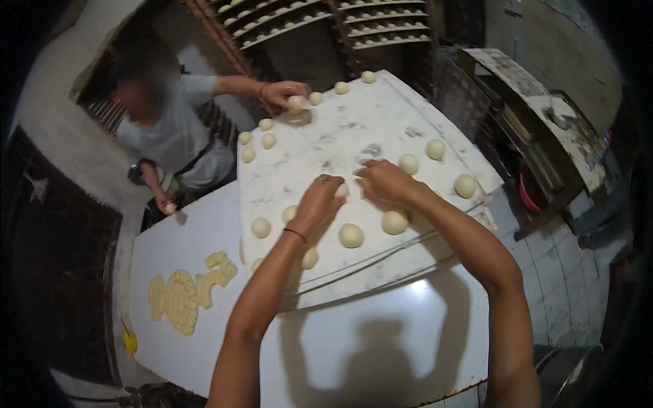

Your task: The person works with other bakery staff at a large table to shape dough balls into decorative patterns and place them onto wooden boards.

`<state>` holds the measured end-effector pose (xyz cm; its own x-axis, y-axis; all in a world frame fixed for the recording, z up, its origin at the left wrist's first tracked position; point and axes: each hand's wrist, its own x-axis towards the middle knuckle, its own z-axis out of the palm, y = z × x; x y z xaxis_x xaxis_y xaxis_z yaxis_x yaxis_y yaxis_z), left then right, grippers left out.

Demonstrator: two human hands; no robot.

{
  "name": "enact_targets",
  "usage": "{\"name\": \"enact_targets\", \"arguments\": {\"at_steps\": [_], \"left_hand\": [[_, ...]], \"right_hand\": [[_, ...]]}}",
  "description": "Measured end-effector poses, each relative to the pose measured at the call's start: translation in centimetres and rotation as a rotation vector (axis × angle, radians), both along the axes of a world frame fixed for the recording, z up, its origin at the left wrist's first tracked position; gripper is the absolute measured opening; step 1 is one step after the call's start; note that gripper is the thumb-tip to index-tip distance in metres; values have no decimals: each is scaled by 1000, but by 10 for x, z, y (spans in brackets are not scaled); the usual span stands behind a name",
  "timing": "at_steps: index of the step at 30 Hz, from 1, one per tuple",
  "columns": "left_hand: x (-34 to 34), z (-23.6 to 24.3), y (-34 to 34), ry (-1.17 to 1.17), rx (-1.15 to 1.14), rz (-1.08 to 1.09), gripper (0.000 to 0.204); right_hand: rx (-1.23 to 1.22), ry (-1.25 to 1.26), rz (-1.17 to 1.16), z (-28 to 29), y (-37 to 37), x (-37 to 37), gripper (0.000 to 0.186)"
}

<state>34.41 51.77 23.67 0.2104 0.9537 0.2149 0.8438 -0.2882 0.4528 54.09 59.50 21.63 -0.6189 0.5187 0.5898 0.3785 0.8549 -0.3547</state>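
One yellow thing (pixel 130 341), too small to tell, is at the left edge of the white table (pixel 183 364). Next come flat pieces of dough (pixel 181 302), pale yellow, the largest oval with a dimpled top. Beyond them a co-worker (pixel 170 122) in a grey shirt has a small ball in the lower hand (pixel 163 202).

The board (pixel 306 160), floured and smudged dark in patches, lies on the table. At its left edge sit four small balls (pixel 268 141), round, smooth and cream-coloured; the co-worker's outstretched hand (pixel 286 92) pinches another at the far edge, near three more. Behind stands a rack (pixel 338 30) loaded with rows of pale pieces.

On the near part of the board the balls look bigger, plump and matte. The left hand (pixel 323 198) is half closed, thumb and fingers curled about a ball (pixel 342 192) at the board's middle. Just beside it, the right hand (pixel 381 181) is loosely cupped, palm down; a bit of pale dough shows by its fingers, but whether it has hold of it I cannot tell. More balls sit about both hands, three of them to the right.

Farther right are a cluttered bench (pixel 554 112) and a red basin (pixel 529 194).
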Motion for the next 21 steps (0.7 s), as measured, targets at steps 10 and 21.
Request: {"name": "enact_targets", "arguments": {"at_steps": [10, 21], "left_hand": [[-40, -3, -50, 68, 345, 38, 71], [-84, -123, -500, -1131, -320, 566, 19]], "right_hand": [[-50, 134, -297, -1, -51, -21, 50], [-1544, 398, -400, -132, -505, -81, 17]]}}
